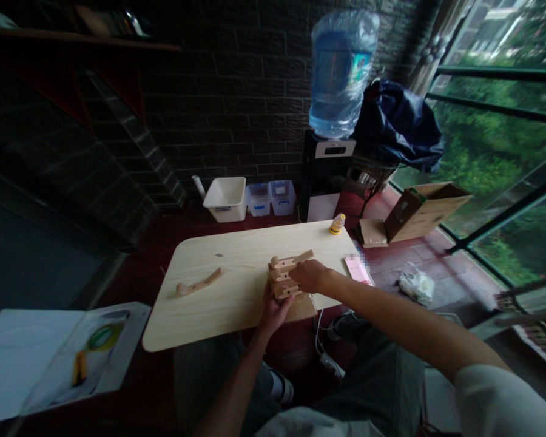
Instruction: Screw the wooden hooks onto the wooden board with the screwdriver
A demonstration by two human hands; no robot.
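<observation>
On the near edge of the light wooden table [241, 261], a wooden assembly [282, 292] of pale curved pieces with dark holes sits beneath both my hands. My left hand [275, 309] grips its near side, thumb on top and fingers at the left side. Reaching in from the right, my right hand [310, 275] presses its closed fingers against the assembly's middle; whatever they pinch is hidden. One curved arm [303, 257] sticks out at the far right of the assembly. A separate curved wooden piece [201, 283] with holes lies to the left.
A small yellow-based bottle [337, 224] and a pink-and-white booklet [358, 270] lie toward the table's right end. Bins [227, 212] and a water dispenser [330, 149] stand behind. An open case [104, 352] is at left; a cardboard box [418, 218] and power strip [332, 365] are on the floor.
</observation>
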